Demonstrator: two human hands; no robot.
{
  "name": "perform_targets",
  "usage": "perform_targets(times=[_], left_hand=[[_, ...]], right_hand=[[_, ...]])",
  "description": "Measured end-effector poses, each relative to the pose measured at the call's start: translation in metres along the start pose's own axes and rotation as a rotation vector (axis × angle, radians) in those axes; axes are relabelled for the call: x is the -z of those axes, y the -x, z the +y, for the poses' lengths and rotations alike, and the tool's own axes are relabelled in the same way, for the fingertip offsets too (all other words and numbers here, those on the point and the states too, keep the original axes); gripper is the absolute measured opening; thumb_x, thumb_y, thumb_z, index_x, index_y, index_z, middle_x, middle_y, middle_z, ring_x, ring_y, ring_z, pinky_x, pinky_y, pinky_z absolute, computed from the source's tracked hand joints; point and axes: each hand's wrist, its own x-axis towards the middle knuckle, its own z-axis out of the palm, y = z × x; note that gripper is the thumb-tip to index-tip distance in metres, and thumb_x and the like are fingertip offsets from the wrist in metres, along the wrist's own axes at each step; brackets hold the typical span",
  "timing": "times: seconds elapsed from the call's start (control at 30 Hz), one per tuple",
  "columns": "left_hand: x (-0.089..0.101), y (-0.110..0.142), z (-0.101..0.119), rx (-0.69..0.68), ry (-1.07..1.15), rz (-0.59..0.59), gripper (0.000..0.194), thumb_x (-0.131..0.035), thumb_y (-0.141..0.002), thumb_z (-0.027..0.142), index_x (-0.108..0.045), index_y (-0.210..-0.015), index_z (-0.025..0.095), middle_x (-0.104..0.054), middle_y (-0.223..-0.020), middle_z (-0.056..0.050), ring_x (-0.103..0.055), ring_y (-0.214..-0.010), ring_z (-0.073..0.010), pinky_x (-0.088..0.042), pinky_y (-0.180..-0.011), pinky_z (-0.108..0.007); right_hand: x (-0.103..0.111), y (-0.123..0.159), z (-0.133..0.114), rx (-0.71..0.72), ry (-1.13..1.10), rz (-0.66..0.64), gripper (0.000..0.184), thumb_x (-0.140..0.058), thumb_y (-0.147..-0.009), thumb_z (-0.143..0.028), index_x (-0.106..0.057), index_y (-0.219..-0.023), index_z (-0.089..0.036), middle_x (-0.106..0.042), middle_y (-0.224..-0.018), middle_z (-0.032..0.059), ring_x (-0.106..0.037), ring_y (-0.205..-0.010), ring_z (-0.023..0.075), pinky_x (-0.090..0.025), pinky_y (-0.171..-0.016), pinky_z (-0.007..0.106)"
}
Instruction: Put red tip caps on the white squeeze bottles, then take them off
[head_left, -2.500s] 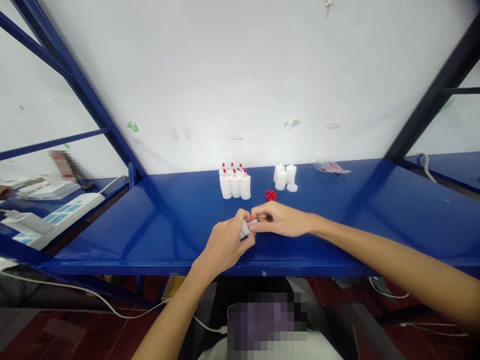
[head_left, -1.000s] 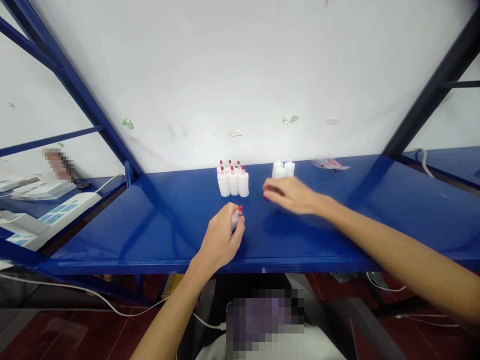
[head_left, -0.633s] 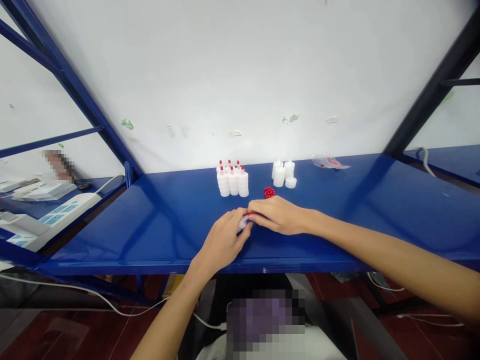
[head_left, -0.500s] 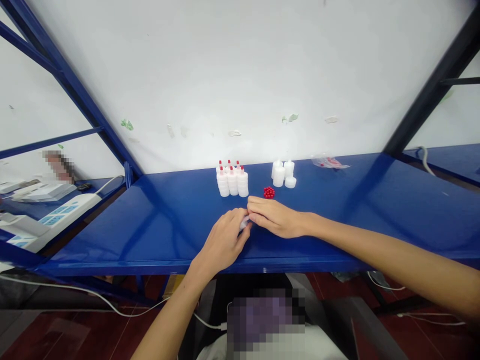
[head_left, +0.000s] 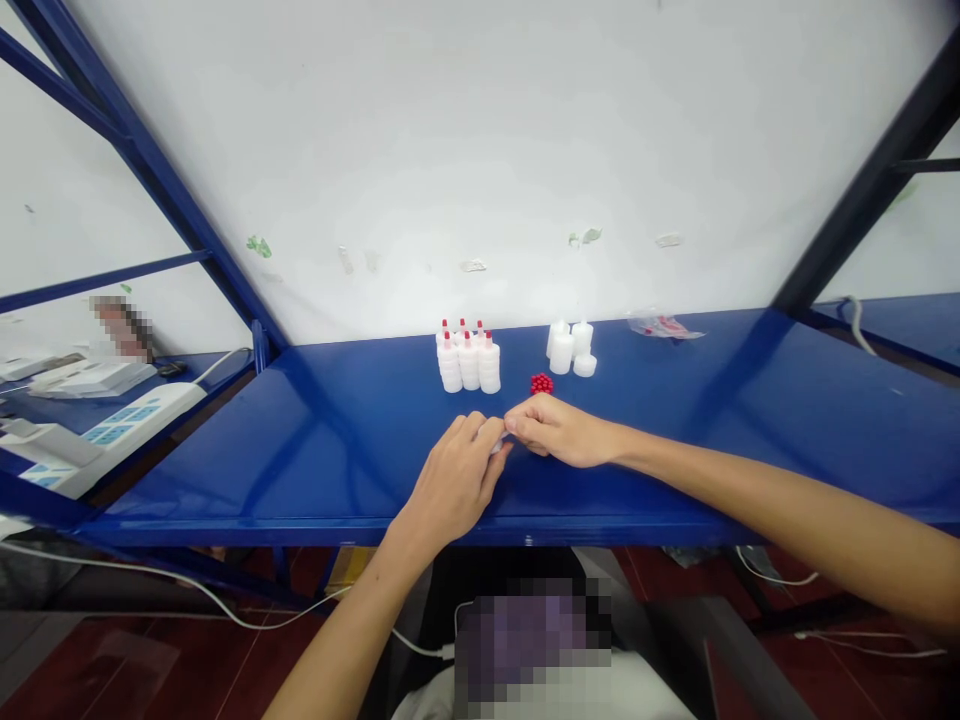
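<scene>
My left hand (head_left: 459, 475) is wrapped around a small white squeeze bottle (head_left: 496, 444), which lies tilted with its narrow end toward the right. Most of the bottle is covered by my fingers. At that narrow end my right hand (head_left: 561, 430) is closed in a pinch; whatever sits between its fingertips is hidden. Just behind the right hand lies a cluster of small red caps (head_left: 541, 384). Farther back and to the left, several white bottles with red-capped tips (head_left: 469, 365) stand upright in close rows.
White bottles without red tips (head_left: 560, 353) stand behind the red caps, with a short white piece (head_left: 585, 365) beside them. A clear plastic bag (head_left: 664, 325) with red inside lies near the wall. Blue frame posts flank the blue table (head_left: 322, 440); a power strip (head_left: 142, 415) is at left.
Both hands have shifted slightly to the right with the bottle. The right fingertips have turned and drawn a little away from the left hand, still at the bottle's narrow end.
</scene>
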Motion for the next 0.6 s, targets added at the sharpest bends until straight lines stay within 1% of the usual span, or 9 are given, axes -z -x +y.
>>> perform_targets(times=[0.13,0.23,0.3,0.43,0.6], left_hand=[[0.000,0.000,-0.001,0.006,0.081,-0.001,0.017,-0.032,-0.102,0.024,-0.048,-0.098,0.020,-0.054,-0.095,-0.005,-0.049,-0.086,-0.0199,-0.041,-0.076,-0.033],[0.001,0.000,-0.001,-0.001,0.135,-0.010,0.016,-0.035,-0.099,0.022,-0.046,-0.088,0.020,-0.052,-0.086,-0.003,-0.047,-0.078,-0.0181,-0.038,-0.070,-0.031],[0.002,0.000,-0.001,-0.006,0.153,-0.012,0.015,-0.037,-0.097,0.021,-0.044,-0.084,0.020,-0.051,-0.082,-0.001,-0.045,-0.075,-0.0173,-0.036,-0.067,-0.030],[0.004,0.000,0.000,0.015,0.201,-0.028,0.017,-0.037,-0.095,0.020,-0.041,-0.079,0.020,-0.049,-0.077,0.000,-0.043,-0.071,-0.0159,-0.032,-0.066,-0.029],[0.010,-0.001,-0.001,0.073,0.417,-0.152,0.017,-0.038,-0.090,0.020,-0.037,-0.074,0.020,-0.044,-0.068,0.004,-0.037,-0.062,-0.0125,-0.029,-0.062,-0.027]], right_hand=[[-0.002,0.000,-0.005,0.080,0.180,0.051,0.042,-0.042,-0.097,-0.041,-0.033,-0.061,-0.020,-0.029,-0.059,-0.0060,-0.026,-0.055,0.0084,-0.024,-0.051,0.024],[-0.002,0.002,-0.009,0.146,0.281,0.016,0.038,-0.040,-0.097,-0.037,-0.034,-0.063,-0.020,-0.033,-0.060,-0.0052,-0.028,-0.055,0.0085,-0.025,-0.052,0.024],[-0.001,0.004,-0.011,0.167,0.306,-0.020,0.036,-0.040,-0.097,-0.035,-0.034,-0.064,-0.020,-0.035,-0.061,-0.0050,-0.029,-0.055,0.0084,-0.026,-0.052,0.024],[0.001,0.006,-0.014,0.190,0.326,-0.059,0.033,-0.041,-0.096,-0.029,-0.033,-0.065,-0.021,-0.033,-0.062,-0.0057,-0.029,-0.055,0.0081,-0.026,-0.053,0.024],[0.000,0.008,-0.016,0.189,0.295,-0.160,0.029,-0.044,-0.094,-0.024,-0.035,-0.066,-0.020,-0.036,-0.065,-0.0053,-0.030,-0.057,0.0080,-0.028,-0.054,0.024]])
